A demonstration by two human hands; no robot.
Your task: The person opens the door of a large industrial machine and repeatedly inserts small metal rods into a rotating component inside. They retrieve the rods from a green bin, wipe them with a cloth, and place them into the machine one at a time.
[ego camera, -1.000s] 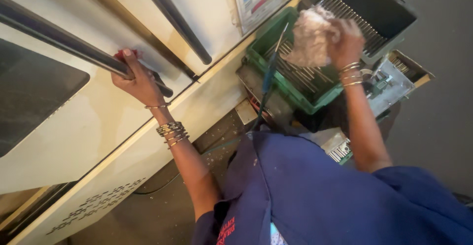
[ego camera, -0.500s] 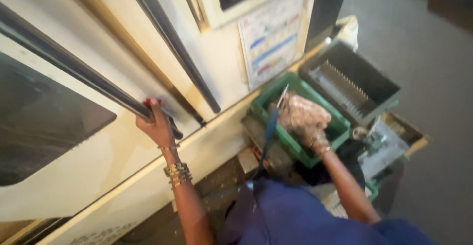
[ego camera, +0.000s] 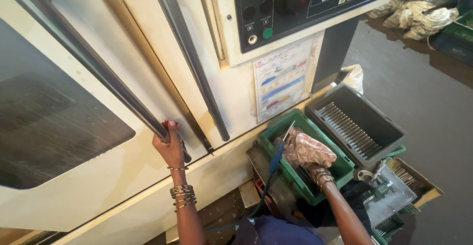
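My left hand [ego camera: 170,145] grips the lower end of a long dark bar handle [ego camera: 88,60] on the cream machine door [ego camera: 74,186]. My right hand [ego camera: 315,160] is wrapped in a crumpled patterned cloth [ego camera: 303,149] and rests inside a green plastic crate [ego camera: 340,168] that holds metal parts. A blue hose with a thin metal nozzle [ego camera: 277,156] leans on the crate's left side, just beside that cloth. Bangles show on both wrists.
A grey crate [ego camera: 389,131] of thin metal rods stands right of the green one. A second door handle [ego camera: 189,60], a control panel [ego camera: 305,1] and a paper chart [ego camera: 281,80] are on the machine. Bundled sacks [ego camera: 419,6] lie at the far right on the dark floor.
My right hand with the cloth has come down into the green crate. The view has tilted up and now shows the control panel. My left hand stays on the handle.
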